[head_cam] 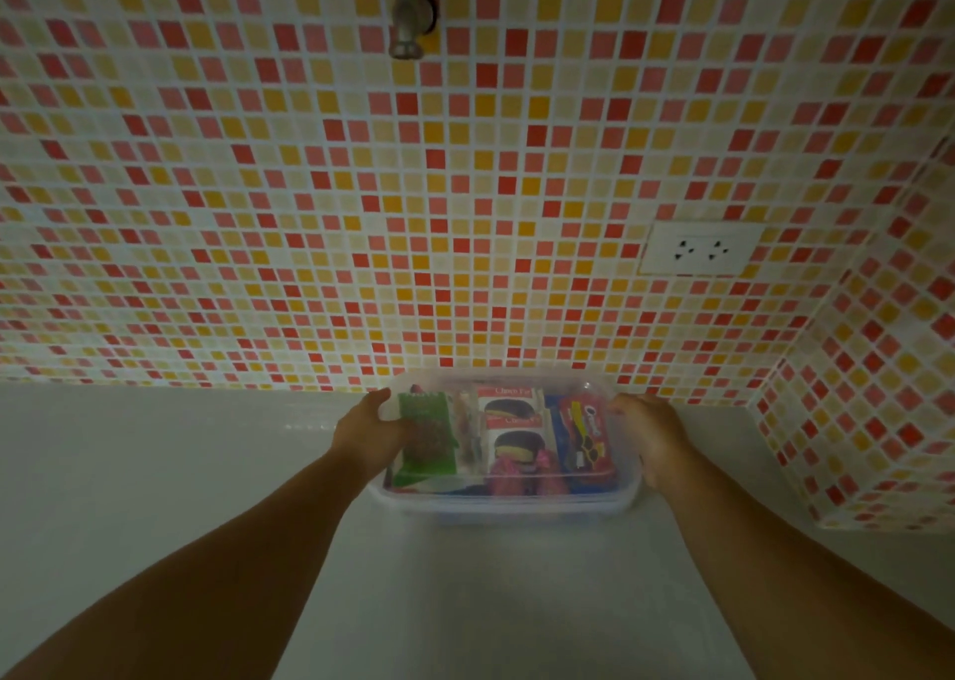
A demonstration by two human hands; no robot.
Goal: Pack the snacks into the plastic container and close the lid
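The left hand (369, 434) is seen curled round the left end of the plastic container (509, 503), thumb on the clear lid (517, 385) near the corner. The right hand (648, 436) is wrapped round the right end in the same way, fingers bent over the edge. Two hands and two bare forearms are counted, one at each short end.

One container is held, and it is set on the white counter (155, 472), close to the foot of the tiled wall (465, 188). Its long axis is laid left to right, parallel to the wall, with one long side turned to the person. The lid is lying over the top; whether it is fully latched cannot be told.

Through the clear plastic, four snack packets are counted, side by side with their long sides running away from the person: one green packet (428, 439) at the left, two white packets with dark round pictures (511, 423) in the middle, overlapped, and one red and blue packet (584, 434) at the right. A narrow pale item between the green and the white ones is too blurred to be named.

On the wall, one metal tap (411, 20) and one white double socket (700, 249) are seen.
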